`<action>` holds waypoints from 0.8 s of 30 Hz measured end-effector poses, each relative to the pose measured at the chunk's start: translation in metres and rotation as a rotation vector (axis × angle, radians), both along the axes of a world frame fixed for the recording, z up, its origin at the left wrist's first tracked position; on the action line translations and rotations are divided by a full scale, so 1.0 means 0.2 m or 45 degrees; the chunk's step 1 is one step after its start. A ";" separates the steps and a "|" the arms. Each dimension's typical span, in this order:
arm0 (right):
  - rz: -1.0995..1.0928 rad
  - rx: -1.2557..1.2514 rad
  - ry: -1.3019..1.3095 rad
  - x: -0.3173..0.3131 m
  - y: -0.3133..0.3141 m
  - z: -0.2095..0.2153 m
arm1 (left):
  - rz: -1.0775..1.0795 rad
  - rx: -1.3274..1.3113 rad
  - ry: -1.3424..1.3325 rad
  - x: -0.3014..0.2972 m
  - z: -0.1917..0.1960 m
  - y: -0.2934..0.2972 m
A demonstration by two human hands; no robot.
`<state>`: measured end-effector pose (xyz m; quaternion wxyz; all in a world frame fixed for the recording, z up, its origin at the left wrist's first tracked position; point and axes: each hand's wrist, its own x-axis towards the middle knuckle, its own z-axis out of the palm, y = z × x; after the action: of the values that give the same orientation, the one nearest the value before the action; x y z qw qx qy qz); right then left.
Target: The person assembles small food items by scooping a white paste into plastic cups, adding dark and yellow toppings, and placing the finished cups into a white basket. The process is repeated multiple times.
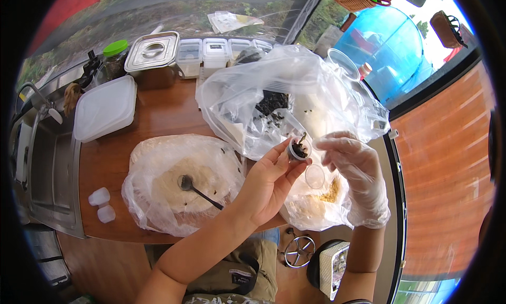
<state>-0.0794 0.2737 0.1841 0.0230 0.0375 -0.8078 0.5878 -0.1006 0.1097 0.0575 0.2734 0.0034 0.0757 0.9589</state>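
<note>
- Writing shows on a tag (215, 47) on one of the clear boxes (190, 52) at the back, but it is too small for me to read.
- A white patch (241, 276) on the lap (263, 283) has writing on it too (I can't make it all out from here).
- A big clear bag (224, 95) with dark leaves (271, 102) in it sits past the hands.
- Nearer and to the left lies a flour bag (145, 180), full of pale powder (171, 185), with a black spoon (203, 195) resting in it. The left arm (211, 238) hides a bit of that bag's edge.
- A bag (313, 215) with yellow bits (333, 190) is under the right side, partly hidden by the gloved hand.
- Two little tubs (99, 196) lie on the table (105, 161), near the sink (55, 182).
- The left hand (269, 182) is bare and grips a small cup (292, 155) between thumb and fingers. The cup is up over the gap between the bags, with dark bits (301, 149) inside.
- The cup's mouth faces up, and its long axis runs mostly up and down. One thin piece (302, 137) pokes out over the rim.
- The right hand (354, 169) wears a clear glove, fingers bent and close together, just beside the cup. I can't tell if it pinches anything.
</note>
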 end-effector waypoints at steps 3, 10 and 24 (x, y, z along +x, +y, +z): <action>-0.164 -0.077 -0.042 0.11 0.03 -0.01 | -0.055 -0.015 0.004 0.09 -0.01 0.02; -0.355 0.314 -0.117 0.32 0.37 -0.18 | -0.201 -0.097 -0.011 0.33 -0.05 0.09; -0.476 0.892 -0.171 0.30 0.60 -0.63 | -0.322 -0.192 -0.035 0.44 -0.12 0.28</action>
<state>-0.0185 0.3941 0.0590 0.0625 -0.1430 -0.9519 0.2637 -0.0121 0.1664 0.0338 0.3924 -0.0206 0.1428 0.9084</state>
